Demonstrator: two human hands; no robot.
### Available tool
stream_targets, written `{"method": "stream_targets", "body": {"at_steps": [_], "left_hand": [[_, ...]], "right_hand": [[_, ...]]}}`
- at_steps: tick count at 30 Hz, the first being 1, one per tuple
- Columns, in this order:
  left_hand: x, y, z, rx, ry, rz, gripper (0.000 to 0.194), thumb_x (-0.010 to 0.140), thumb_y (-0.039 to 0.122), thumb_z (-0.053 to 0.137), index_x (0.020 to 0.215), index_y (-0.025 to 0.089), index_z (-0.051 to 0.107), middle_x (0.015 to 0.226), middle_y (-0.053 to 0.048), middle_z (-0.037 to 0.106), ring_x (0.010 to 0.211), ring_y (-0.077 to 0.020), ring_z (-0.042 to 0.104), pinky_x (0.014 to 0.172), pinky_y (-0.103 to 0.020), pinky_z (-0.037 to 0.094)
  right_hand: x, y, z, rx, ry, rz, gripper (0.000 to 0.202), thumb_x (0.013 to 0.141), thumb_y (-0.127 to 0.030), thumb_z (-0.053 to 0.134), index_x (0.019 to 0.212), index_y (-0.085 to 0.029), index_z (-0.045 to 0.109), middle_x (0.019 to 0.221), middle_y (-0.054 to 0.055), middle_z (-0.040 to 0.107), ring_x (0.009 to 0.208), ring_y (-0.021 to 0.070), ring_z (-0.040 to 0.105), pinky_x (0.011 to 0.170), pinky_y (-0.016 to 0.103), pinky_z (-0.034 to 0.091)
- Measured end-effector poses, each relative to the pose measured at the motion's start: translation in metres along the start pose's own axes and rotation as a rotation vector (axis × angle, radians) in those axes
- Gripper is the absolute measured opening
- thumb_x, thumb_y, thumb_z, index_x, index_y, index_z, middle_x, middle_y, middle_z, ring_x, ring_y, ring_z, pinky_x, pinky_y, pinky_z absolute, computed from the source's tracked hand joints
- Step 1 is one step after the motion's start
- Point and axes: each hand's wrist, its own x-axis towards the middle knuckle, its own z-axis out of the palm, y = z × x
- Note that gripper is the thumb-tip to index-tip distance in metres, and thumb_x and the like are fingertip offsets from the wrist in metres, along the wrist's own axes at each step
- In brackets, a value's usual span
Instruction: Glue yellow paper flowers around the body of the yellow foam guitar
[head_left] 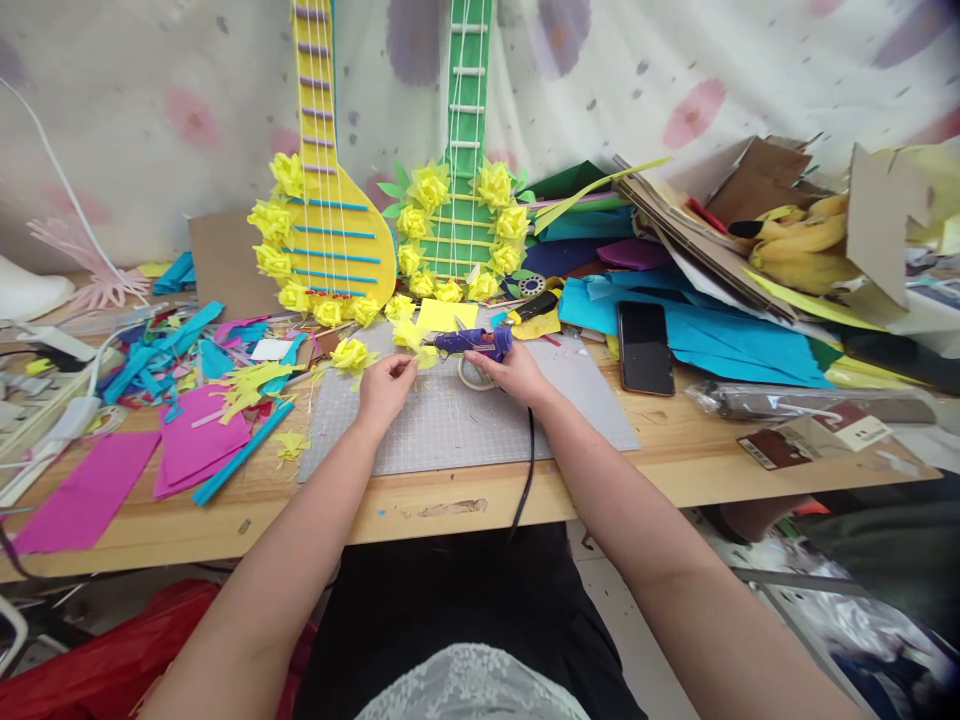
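My right hand [514, 372] is wrapped round a purple glue gun [480, 343], whose nozzle points left. Its black cord hangs down over the table edge. Just left of the nozzle, my left hand [388, 385] is closed in a pinch by a yellow paper petal [411, 335], which it seems to hold; the fingertips are partly hidden. Both hands are over a grey cutting mat [450, 440]. Under the glue gun lies a roll of tape [474, 376]. A yellow paper flower [351, 354] rests left of my left hand, and a yellow paper sheet [447, 315] lies behind the gun.
A yellow paper guitar [341, 225] and a green one [457, 225], both trimmed with yellow flowers, lean on the curtain. Pink sheets [199, 440] and blue scraps lie left. A phone [645, 347], blue paper [735, 330] and piled cardboard [697, 240] are right.
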Motion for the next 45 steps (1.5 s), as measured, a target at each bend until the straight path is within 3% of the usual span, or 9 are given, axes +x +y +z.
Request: {"method": "stream_targets", "body": {"at_steps": [6,20,25,29,33,35,39,45], "left_hand": [[0.001,-0.004,0.001,-0.034,-0.006,0.011,0.02,0.074,0.036,0.057,0.069,0.019,0.067,0.059,0.001,0.061,0.057,-0.0134,0.052,0.06,-0.026,0.039],[0.002,-0.003,0.0,-0.181,0.022,-0.008,0.022,0.068,0.039,0.062,0.072,0.018,0.069,0.061,0.0,0.063,0.057,-0.0126,0.053,0.06,-0.026,0.042],[0.003,0.0,-0.003,-0.299,0.108,0.026,0.023,0.063,0.039,0.066,0.071,0.017,0.066,0.077,-0.003,0.067,0.07,-0.0139,0.058,0.065,-0.025,0.046],[0.011,0.002,-0.018,-0.373,0.228,0.005,0.023,0.064,0.036,0.066,0.078,0.018,0.062,0.075,0.0,0.064,0.068,-0.0123,0.058,0.068,-0.025,0.047],[0.03,0.01,-0.036,-0.401,0.317,0.006,0.026,0.063,0.024,0.065,0.087,0.021,0.054,0.069,0.004,0.059,0.064,-0.0102,0.058,0.066,-0.022,0.046],[0.039,0.019,-0.043,-0.368,0.263,-0.015,0.024,0.061,0.018,0.064,0.081,0.021,0.051,0.063,0.006,0.054,0.059,-0.0089,0.055,0.064,-0.022,0.045],[0.055,0.044,-0.049,-0.256,0.015,-0.069,0.015,0.061,0.016,0.063,0.065,0.019,0.05,0.059,0.004,0.052,0.057,-0.0088,0.052,0.063,-0.023,0.045],[0.068,0.074,-0.056,-0.11,-0.243,-0.15,0.018,0.054,0.014,0.072,0.065,0.017,0.059,0.062,0.001,0.059,0.062,-0.0129,0.058,0.068,-0.029,0.047]], "right_hand": [[-0.002,-0.002,0.002,-0.062,-0.084,-0.024,0.035,0.074,-0.05,0.066,0.093,-0.021,0.07,0.1,0.007,0.072,0.094,0.0248,0.066,0.087,0.039,0.049],[0.002,0.003,-0.002,-0.145,-0.006,0.021,0.038,0.076,-0.052,0.062,0.096,-0.02,0.07,0.101,0.008,0.072,0.096,0.0271,0.066,0.085,0.039,0.049],[0.004,0.002,-0.005,-0.129,0.076,0.087,0.041,0.075,-0.053,0.062,0.096,-0.018,0.07,0.091,0.009,0.073,0.092,0.0277,0.067,0.081,0.039,0.05],[0.005,-0.003,-0.007,-0.087,0.149,0.13,0.038,0.073,-0.052,0.064,0.087,-0.017,0.07,0.088,0.009,0.072,0.089,0.0262,0.066,0.078,0.035,0.049],[0.006,-0.005,-0.009,-0.032,0.19,0.21,0.038,0.072,-0.054,0.063,0.075,-0.017,0.068,0.069,0.006,0.068,0.074,0.0216,0.066,0.068,0.03,0.047],[0.007,-0.005,-0.009,-0.006,0.196,0.228,0.039,0.071,-0.056,0.063,0.071,-0.017,0.066,0.064,0.005,0.066,0.068,0.0196,0.064,0.066,0.029,0.046],[0.008,0.001,-0.009,0.003,0.2,0.215,0.043,0.068,-0.061,0.062,0.068,-0.018,0.064,0.062,0.004,0.064,0.067,0.0196,0.063,0.064,0.029,0.045],[0.009,0.003,-0.01,-0.01,0.21,0.229,0.043,0.068,-0.062,0.061,0.067,-0.019,0.063,0.063,0.005,0.064,0.07,0.0209,0.063,0.065,0.03,0.046]]}}
